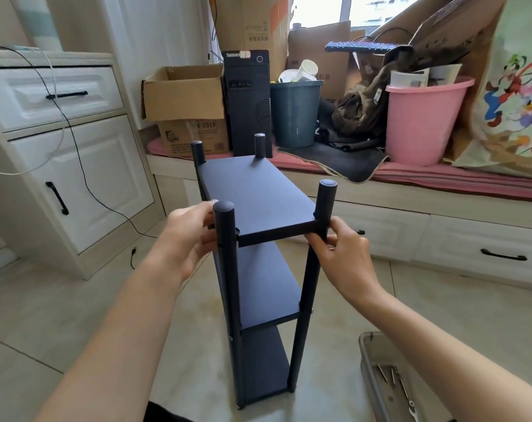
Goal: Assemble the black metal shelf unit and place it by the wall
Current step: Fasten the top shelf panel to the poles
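Shelf unit (260, 196): black metal, standing upright on the tiled floor (60, 315) in the head view, three flat shelves between four round posts, just in front of the person.
Left hand (187, 236): fingers curled round the near left post (226, 254) at the level of the top shelf.
Right hand (341, 254): thumb and fingers pinching the near right post (322, 208) just under the top shelf's front edge.
Tray (368, 376): grey, on the floor at lower right, holding what look like metal tools, too blurred to name.
Behind the unit: a window bench (441, 178) carrying cardboard boxes (184, 92), a black computer tower (248, 102), a dark bin (295, 112) and a pink bucket (420, 120).
Left side: white cabinet (60, 147) with black handles.
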Available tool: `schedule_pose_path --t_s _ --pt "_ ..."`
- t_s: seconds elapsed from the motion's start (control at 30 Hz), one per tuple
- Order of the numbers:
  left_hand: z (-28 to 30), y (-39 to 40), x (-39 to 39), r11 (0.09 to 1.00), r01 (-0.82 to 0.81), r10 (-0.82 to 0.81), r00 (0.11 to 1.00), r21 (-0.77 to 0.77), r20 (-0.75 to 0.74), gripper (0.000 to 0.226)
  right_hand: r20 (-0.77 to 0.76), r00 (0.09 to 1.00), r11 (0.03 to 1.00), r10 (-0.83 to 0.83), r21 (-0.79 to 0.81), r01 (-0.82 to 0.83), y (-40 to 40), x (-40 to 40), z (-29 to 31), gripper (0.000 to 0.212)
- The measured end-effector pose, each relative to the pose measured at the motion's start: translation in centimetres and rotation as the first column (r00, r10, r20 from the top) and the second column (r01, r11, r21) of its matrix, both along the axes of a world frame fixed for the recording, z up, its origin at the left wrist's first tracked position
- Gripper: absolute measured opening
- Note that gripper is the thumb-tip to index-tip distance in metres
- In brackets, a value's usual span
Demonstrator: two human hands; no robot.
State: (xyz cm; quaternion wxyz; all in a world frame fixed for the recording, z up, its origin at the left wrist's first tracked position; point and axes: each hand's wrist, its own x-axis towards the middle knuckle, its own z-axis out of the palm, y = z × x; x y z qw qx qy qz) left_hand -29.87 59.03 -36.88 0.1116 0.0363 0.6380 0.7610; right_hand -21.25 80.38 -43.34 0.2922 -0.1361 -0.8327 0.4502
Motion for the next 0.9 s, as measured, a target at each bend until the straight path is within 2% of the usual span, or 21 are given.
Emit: schedule_pose_path --t_s 0.07,0.13,0.23,0.3,0.37,0.47,0.5,0.53,0.57,0.6,0.67,0.7,0.77,0.9 --pt "0.3 -0.3 0.5 0.990 -0.097 0.087 0.991 -0.098 -0.098 0.025 -0.001 1.000 1.000 0.003 -0.006 -0.003 -0.1 0.0 0.0 0.016" --pt "0.5 -0.2 1.2 0.967 -0.165 0.116 0.962 -0.192 -0.245 0.037 -0.004 1.000 1.000 0.002 -0.003 -0.002 -0.2 0.0 0.0 0.017" --pt "1.3 -0.2 2.8 0.941 -0.256 0.128 0.875 -0.221 -0.467 0.031 -0.003 1.000 1.000 0.013 0.000 -0.013 -0.4 0.0 0.0 0.018" --pt "2.0 0.1 4.1 0.906 -0.342 0.108 0.756 -0.249 -0.646 0.029 0.006 1.000 1.000 0.019 -0.002 -0.019 -0.6 0.1 -0.1 0.020" --pt "1.9 1.2 6.0 0.852 -0.461 0.083 0.587 -0.248 -0.805 0.027 0.015 1.000 1.000 0.013 0.001 -0.013 -0.7 0.1 -0.1 0.021" --pt "0.6 4.3 9.4 0.869 -0.461 0.042 0.428 -0.179 -0.903 0.023 0.014 1.000 1.000 0.006 0.004 -0.006 -0.7 0.0 -0.1 0.019" --pt "0.0 5.4 9.8 0.850 -0.475 -0.037 0.377 -0.227 -0.925 0.026 0.012 1.000 1.000 0.009 0.002 -0.009 -0.7 0.0 -0.1 0.019" --pt "-0.5 6.2 9.7 0.790 -0.517 -0.162 0.342 -0.329 -0.926 0.032 0.013 1.000 1.000 0.012 0.000 -0.012 -0.7 0.0 -0.1 0.018" --pt "-1.0 6.8 9.2 0.684 -0.561 -0.311 0.353 -0.466 -0.882 0.041 0.017 1.000 1.000 0.015 -0.004 -0.015 -0.7 0.0 -0.1 0.019" --pt "-1.4 7.2 8.5 0.551 -0.588 -0.429 0.408 -0.592 -0.806 0.050 0.023 1.000 1.000 0.016 -0.011 -0.016 -0.7 0.0 -0.1 0.019" --pt "-2.2 7.7 6.8 0.306 -0.610 -0.545 0.517 -0.731 -0.660 0.060 0.033 0.999 0.999 0.021 -0.033 -0.019 -0.6 0.0 -0.1 0.017" --pt "-2.6 8.0 6.2 0.239 -0.615 -0.563 0.543 -0.752 -0.623 0.060 0.036 0.999 0.999 0.023 -0.043 -0.022 -0.5 0.0 -0.1 0.017" --pt "-2.9 8.6 5.6 0.183 -0.630 -0.574 0.555 -0.754 -0.603 0.060 0.048 0.998 0.999 0.028 -0.043 -0.026 -0.4 0.0 -0.1 0.018" --pt "-2.6 8.9 4.4 0.181 -0.672 -0.539 0.543 -0.718 -0.644 0.059 0.054 0.998 1.000 0.027 0.001 -0.027 -0.5 0.1 -0.3 0.025"
